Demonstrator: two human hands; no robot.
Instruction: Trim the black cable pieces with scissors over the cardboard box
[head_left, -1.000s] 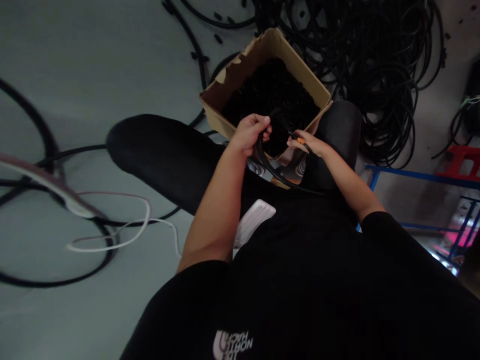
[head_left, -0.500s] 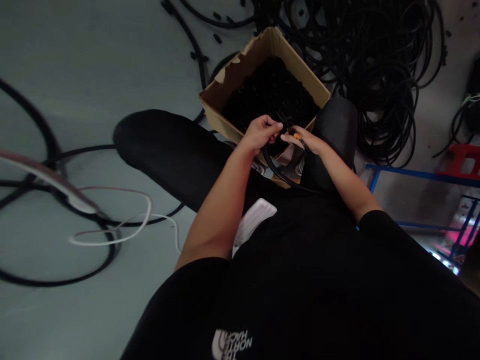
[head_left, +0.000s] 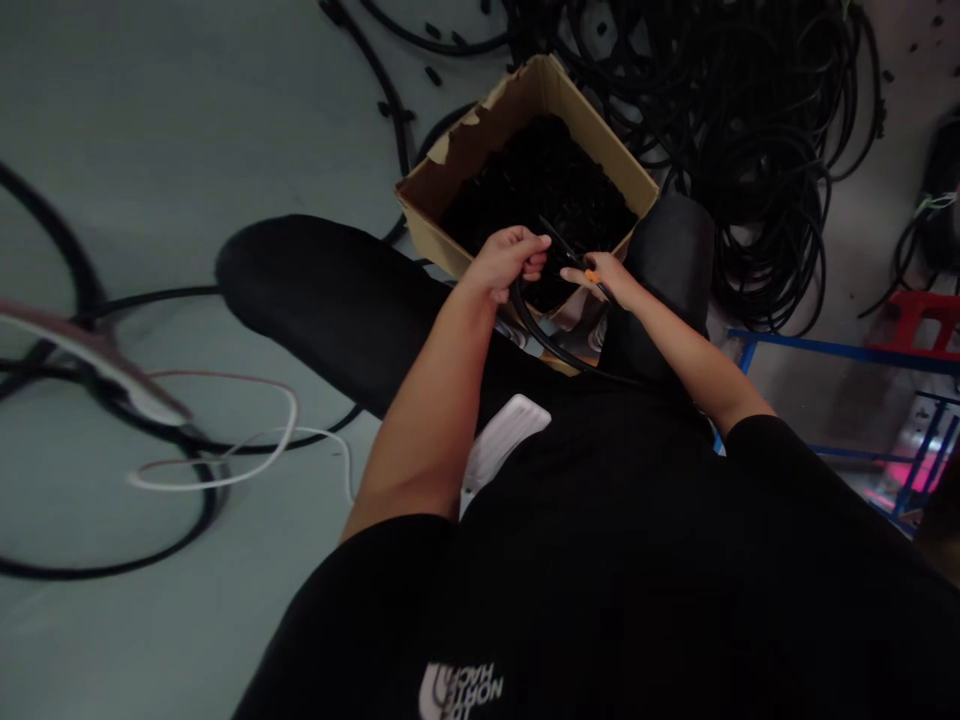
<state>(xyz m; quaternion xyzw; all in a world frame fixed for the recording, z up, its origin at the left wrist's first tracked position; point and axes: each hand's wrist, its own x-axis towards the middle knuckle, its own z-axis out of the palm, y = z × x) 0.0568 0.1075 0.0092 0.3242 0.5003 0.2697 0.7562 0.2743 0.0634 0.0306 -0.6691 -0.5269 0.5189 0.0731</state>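
My left fingers curl closed around the black cable, and my right fingers pinch the orange-marked cable end. I'd keep both grips firm, low over the cardboard box.

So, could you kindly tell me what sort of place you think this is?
Probably a cable workshop or storeroom: black cable lies coiled on the floor, a cardboard box is packed with more, and a blue metal rack stands nearby.

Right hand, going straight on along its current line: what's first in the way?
Most likely the left hand: its fingers sit just ahead of the right hand, over the cardboard box. Depth is unclear, so it might pass above them toward the black cable in the box.
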